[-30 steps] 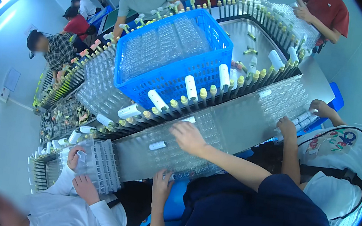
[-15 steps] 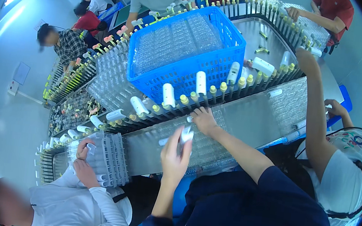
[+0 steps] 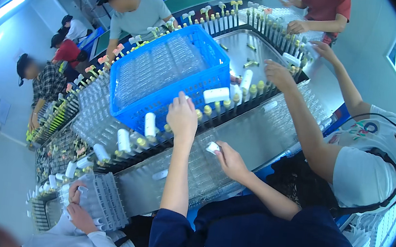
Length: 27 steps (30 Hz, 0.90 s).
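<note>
My left hand point(image 3: 182, 117) is raised at the row of yellow-tipped pegs point(image 3: 208, 110) in front of the blue crate point(image 3: 171, 103). Its fingers are bent together, with a bit of white at their tips; what they grip is mostly hidden. Lower and to the right, my right hand point(image 3: 232, 162) pinches a small white plastic piece point(image 3: 213, 147) above a clear blister tray point(image 3: 198, 165). White plastic shells point(image 3: 150, 125) sit on pegs left of my left hand. Another white shell point(image 3: 216, 95) lies tilted on the pegs to its right.
Clear trays point(image 3: 160, 70) fill the crate. A metal tray point(image 3: 241, 48) behind it holds small yellow-green parts. A co-worker's arm point(image 3: 301, 116) reaches in from the right. Another co-worker's hands point(image 3: 78, 207) work at stacked white trays point(image 3: 109, 199) on the left. More people stand across the line.
My left hand has moved up to the peg row. My right hand has drawn back from the pegs and now pinches a white piece. The whole view has shifted and tilted.
</note>
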Each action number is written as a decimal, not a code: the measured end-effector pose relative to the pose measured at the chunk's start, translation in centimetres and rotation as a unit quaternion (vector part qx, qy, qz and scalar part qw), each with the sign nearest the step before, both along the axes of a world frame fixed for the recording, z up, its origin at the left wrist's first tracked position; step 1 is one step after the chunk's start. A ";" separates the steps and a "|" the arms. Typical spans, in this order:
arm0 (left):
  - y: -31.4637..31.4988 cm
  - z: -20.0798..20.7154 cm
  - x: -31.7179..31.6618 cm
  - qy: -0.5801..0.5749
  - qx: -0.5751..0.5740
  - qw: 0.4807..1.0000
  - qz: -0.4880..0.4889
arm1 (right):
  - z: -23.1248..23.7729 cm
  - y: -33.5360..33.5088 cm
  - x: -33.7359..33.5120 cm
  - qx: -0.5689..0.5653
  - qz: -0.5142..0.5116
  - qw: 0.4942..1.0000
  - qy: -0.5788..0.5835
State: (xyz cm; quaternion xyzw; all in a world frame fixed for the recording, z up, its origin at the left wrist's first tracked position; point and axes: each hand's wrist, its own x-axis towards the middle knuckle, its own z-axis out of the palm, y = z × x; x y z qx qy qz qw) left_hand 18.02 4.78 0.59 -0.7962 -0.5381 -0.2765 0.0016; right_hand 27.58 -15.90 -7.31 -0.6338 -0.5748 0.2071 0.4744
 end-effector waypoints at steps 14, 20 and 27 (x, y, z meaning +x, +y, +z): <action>-7.6 -10.7 -13.0 -0.089 0.195 0.975 0.054 | -6.1 -4.3 2.1 -0.162 -0.014 0.970 0.179; -10.8 -20.3 -18.4 -0.032 -0.032 0.996 0.071 | -8.0 -5.2 1.2 -0.207 -0.044 0.962 0.172; -10.7 -21.1 -19.1 -0.041 -0.017 0.996 0.082 | -0.4 1.8 11.1 0.074 -0.284 0.939 0.180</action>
